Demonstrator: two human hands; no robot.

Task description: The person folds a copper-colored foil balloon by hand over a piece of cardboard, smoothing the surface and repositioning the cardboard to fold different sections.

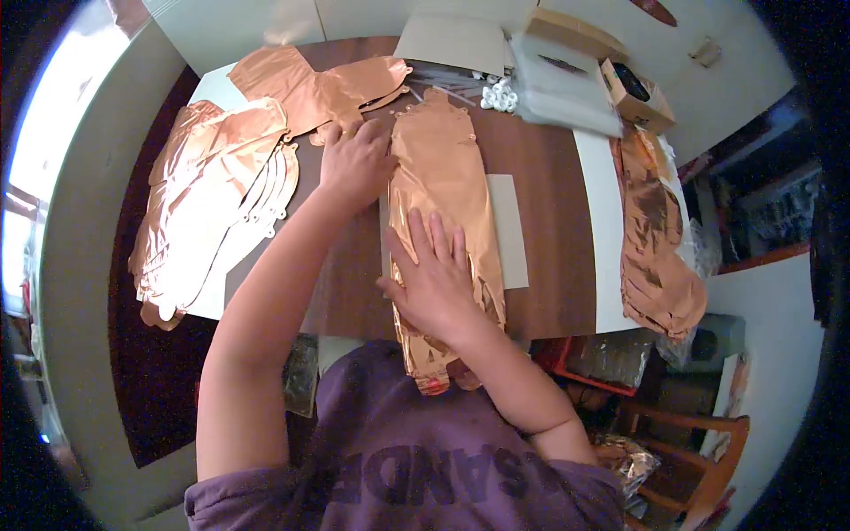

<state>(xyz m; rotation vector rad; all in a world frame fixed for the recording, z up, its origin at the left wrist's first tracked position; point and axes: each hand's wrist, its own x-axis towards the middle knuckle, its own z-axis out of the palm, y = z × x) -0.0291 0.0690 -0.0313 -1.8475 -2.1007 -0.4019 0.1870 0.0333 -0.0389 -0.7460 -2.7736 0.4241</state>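
A flat, copper-coloured foil balloon (443, 168) lies lengthwise in front of me, its near end hanging over the table edge toward my shirt. My right hand (434, 283) rests flat on its lower half, fingers spread. My left hand (354, 168) is at the balloon's upper left edge, fingers bent but apart and thumb side close to the foil; its fingertips are partly hidden. Under the balloon, a pale grey board (508, 232) sticks out on the right. More flat foil balloons lie to the left, one large shiny piece (208, 181) and another (305, 88) behind it.
The brown table (553, 212) has white ends. At its back are a small heap of white pieces (500, 96), clear plastic packaging (562, 84) and an open cardboard box (639, 97). Another foil piece (651, 230) lies along the right end. A wooden chair (686, 451) stands lower right.
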